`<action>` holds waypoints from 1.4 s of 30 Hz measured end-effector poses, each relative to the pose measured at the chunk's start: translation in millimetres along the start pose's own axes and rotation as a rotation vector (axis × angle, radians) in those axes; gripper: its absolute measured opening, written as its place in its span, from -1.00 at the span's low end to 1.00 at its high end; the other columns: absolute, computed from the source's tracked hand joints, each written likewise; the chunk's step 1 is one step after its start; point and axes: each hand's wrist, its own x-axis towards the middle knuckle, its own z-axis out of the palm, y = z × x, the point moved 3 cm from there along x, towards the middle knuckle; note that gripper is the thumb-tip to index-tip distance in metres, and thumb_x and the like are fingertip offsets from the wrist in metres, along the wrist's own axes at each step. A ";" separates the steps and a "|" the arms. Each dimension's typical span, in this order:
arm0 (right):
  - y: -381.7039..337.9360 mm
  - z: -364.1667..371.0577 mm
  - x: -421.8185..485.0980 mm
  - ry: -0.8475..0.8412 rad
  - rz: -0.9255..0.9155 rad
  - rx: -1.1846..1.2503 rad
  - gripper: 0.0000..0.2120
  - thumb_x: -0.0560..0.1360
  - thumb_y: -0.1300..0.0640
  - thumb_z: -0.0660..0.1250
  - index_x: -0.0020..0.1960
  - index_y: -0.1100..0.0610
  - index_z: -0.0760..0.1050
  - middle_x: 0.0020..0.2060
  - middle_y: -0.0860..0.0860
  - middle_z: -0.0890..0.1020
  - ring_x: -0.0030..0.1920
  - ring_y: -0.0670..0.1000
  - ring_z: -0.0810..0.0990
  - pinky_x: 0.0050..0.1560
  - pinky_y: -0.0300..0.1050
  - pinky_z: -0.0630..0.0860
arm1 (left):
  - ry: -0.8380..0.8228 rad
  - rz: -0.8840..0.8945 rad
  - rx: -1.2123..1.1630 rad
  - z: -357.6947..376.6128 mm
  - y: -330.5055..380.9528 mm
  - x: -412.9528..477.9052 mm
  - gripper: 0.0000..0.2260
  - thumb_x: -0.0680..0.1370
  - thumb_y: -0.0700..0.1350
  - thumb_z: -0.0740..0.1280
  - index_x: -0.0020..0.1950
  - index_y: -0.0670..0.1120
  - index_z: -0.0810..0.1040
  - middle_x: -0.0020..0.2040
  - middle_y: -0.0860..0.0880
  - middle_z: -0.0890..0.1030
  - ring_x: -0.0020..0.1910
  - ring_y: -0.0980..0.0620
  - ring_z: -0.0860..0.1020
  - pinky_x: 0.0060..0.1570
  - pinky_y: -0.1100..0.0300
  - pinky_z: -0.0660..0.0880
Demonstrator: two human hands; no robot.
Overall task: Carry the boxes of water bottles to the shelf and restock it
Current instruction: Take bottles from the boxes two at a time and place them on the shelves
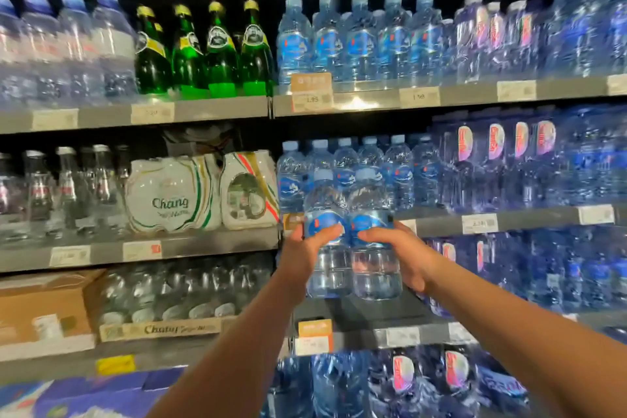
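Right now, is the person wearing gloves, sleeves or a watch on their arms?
No. The left hand and right hand have no gloves, and no ring, watch or bracelet shows. The left forearm and right forearm are bare to the picture's edge, so no sleeve is in view.

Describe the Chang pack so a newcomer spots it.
Left bay of the grey metal shelving, the shelf below the dark green glass bottles. The white shrink-wrapped multipack stands left of a similar white pack; unlike that one, its front reads "Chang".
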 end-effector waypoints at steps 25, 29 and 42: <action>-61.6 -95.7 149.5 -0.046 -0.236 -0.090 0.09 0.10 0.01 0.64 0.48 0.23 0.18 0.45 0.14 0.31 0.41 0.14 0.33 0.40 0.08 0.24 | 0.424 0.200 0.601 92.4 21.3 148.2 -0.21 0.36 0.06 0.53 0.47 -0.16 0.27 0.36 -0.09 0.43 0.35 -0.03 0.36 0.28 0.22 0.28; -58.7 -99.3 160.7 -0.061 -0.221 -0.083 -0.53 0.34 0.29 0.51 0.20 0.20 0.44 0.11 -0.06 0.59 0.06 -0.04 0.58 0.32 -0.08 0.32 | 0.509 0.297 0.760 89.3 15.4 151.9 -0.29 0.29 0.07 0.56 0.31 -0.24 0.42 0.18 -0.14 0.48 0.16 -0.02 0.42 0.05 0.34 0.26; -41.1 -102.0 192.6 -0.023 -0.227 -0.070 -0.46 0.24 0.24 0.58 0.18 0.17 0.53 0.05 0.04 0.67 0.10 0.06 0.62 0.08 -0.08 0.44 | 0.578 0.287 0.644 102.7 4.2 165.0 -0.20 0.36 0.08 0.51 0.49 -0.16 0.26 0.39 -0.11 0.41 0.35 -0.02 0.38 0.13 0.31 0.29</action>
